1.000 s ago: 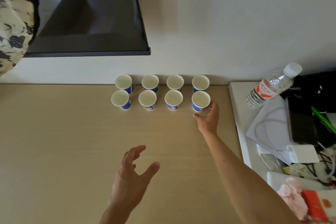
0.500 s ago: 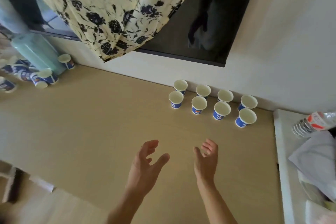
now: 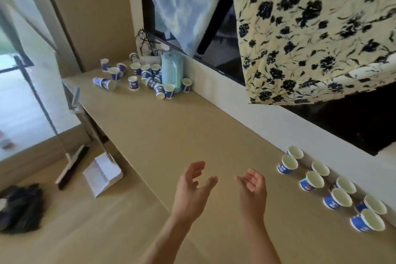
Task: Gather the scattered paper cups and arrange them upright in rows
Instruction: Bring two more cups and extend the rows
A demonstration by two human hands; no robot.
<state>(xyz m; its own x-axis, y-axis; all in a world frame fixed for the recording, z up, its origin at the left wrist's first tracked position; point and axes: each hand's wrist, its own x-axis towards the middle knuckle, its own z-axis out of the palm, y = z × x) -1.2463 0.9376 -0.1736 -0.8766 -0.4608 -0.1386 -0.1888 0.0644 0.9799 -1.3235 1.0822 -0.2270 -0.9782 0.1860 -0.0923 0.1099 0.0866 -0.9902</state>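
**A:** What are the hands doing?
**B:** The left grip (image 3: 190,191) and right grip (image 3: 252,191) are hovering at 6 o'clock over the worktop (image 3: 162,135), both released and holding nothing.
**A:** And the cups?
**B:** Eight upright cups (image 3: 311,181) are standing in two rows at 3 o'clock. The scattered cups (image 3: 132,83) are sitting far off at 11 o'clock, some tipped over.

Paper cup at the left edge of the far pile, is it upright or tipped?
Tipped: the paper cup lies on its side, open mouth facing right.

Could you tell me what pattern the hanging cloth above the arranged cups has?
The cloth is pale yellow with black flowers; head view.
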